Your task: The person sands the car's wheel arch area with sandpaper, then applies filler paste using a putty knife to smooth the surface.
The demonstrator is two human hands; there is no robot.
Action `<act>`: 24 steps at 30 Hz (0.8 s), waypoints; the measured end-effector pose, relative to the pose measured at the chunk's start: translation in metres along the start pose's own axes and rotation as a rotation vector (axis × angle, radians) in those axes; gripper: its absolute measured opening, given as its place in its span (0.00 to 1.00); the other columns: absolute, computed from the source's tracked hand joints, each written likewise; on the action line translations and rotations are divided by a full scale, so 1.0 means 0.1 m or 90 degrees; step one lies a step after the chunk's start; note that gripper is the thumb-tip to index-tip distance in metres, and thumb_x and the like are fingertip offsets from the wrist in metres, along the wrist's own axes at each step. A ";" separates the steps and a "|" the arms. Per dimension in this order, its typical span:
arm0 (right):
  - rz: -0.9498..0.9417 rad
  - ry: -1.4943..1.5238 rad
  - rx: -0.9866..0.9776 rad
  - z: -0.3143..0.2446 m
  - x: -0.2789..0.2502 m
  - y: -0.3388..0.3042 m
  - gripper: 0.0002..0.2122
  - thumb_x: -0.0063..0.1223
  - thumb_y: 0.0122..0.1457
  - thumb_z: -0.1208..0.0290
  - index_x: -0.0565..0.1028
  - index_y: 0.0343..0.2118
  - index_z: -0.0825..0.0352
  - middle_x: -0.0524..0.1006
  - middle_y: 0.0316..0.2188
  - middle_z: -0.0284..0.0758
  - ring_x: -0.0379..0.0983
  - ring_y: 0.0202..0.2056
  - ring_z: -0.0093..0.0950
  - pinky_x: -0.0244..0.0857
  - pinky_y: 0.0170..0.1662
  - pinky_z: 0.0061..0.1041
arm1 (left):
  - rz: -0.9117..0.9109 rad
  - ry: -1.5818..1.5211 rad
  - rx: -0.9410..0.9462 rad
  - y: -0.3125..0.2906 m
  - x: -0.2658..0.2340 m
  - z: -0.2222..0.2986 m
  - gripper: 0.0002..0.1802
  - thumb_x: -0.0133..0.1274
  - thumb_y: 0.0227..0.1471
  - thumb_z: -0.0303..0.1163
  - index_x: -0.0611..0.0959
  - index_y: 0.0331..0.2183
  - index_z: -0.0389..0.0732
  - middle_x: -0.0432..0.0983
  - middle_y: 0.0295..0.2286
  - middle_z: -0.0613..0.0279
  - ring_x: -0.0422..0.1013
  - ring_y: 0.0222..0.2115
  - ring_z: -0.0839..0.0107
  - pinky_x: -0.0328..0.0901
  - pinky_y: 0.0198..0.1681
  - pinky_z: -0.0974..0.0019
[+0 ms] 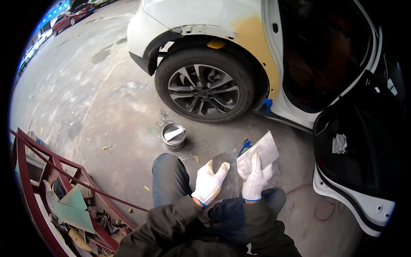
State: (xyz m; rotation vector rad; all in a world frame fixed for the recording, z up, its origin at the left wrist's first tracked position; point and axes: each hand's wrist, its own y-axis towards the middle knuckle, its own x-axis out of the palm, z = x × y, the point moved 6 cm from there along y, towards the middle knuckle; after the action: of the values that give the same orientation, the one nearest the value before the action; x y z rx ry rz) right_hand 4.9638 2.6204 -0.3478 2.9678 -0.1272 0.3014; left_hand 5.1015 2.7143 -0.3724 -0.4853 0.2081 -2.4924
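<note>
1. Gloved right hand (256,180) pinches a pale plate (269,150) by its near edge above the concrete floor (128,171).
2. Gloved left hand (209,184) pinches a grey plate (231,182) alongside; some fingers are hidden.
3. Both plates look thin, light, fairly stiff; near edges suit gripping.
4. Beyond: tin (173,144), wheel (204,92). No writing is legible on the plates.
</note>
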 end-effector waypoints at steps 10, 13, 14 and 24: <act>-0.173 -0.378 -0.243 0.17 -0.60 -0.59 0.07 0.55 0.60 0.73 0.77 0.36 0.73 0.79 0.27 0.41 0.77 0.27 0.34 0.70 0.33 0.29 | -0.119 0.008 0.005 0.06 0.31 -0.14 0.16 0.54 0.58 0.31 0.79 0.44 0.29 0.80 0.37 0.61 0.72 0.36 0.79 0.68 0.41 0.72; -0.227 -0.475 -0.330 0.24 -0.73 -0.68 0.08 0.54 0.61 0.70 0.78 0.35 0.70 0.77 0.25 0.46 0.75 0.25 0.46 0.69 0.30 0.36 | -0.156 0.005 -0.038 0.11 0.36 -0.14 0.16 0.55 0.59 0.31 0.78 0.45 0.29 0.79 0.37 0.61 0.72 0.36 0.79 0.69 0.40 0.72; -0.248 -0.469 -0.318 0.25 -0.79 -0.66 0.07 0.54 0.61 0.70 0.78 0.35 0.70 0.77 0.25 0.46 0.75 0.25 0.47 0.69 0.29 0.36 | -0.152 0.005 -0.056 0.13 0.37 -0.13 0.16 0.55 0.59 0.31 0.78 0.44 0.29 0.79 0.36 0.62 0.72 0.36 0.79 0.69 0.40 0.72; -0.385 -0.580 -0.609 -0.27 -0.60 -0.63 0.12 0.55 0.56 0.71 0.81 0.43 0.55 0.79 0.39 0.30 0.75 0.36 0.30 0.71 0.37 0.30 | -0.205 0.134 -0.102 0.63 0.31 -0.68 0.18 0.49 0.64 0.40 0.80 0.43 0.33 0.77 0.34 0.68 0.71 0.34 0.80 0.67 0.38 0.73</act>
State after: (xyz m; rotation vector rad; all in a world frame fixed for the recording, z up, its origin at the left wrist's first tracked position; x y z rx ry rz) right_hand 4.9063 2.6907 -0.3430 1.8366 0.4013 -0.9126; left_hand 5.0846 2.6480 -0.4416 -0.3401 0.4458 -2.8580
